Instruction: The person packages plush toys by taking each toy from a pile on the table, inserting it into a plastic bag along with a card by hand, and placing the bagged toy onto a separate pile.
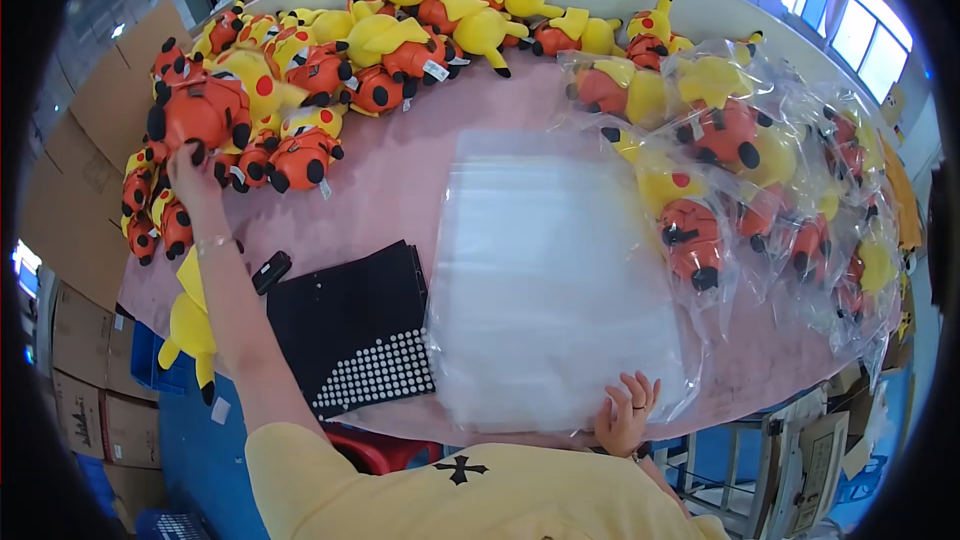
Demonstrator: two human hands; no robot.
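My left hand (196, 178) reaches to the pile at the far left, its fingers closed on the lower part of a yellow plush toy in an orange outfit (205, 112). More such plush toys (303, 155) lie heaped beside and behind it. My right hand (627, 410) rests with fingers apart on the lower right corner of a stack of clear plastic bags (545, 270). The stack lies flat in the middle of the table.
Bagged plush toys (690, 230) cover the right side of the pink table (385, 175). A black sheet with white round stickers (375, 340) lies left of the bags, near a small black object (271, 271). One plush (190, 330) hangs at the left edge. Cardboard boxes (90, 340) stand beyond.
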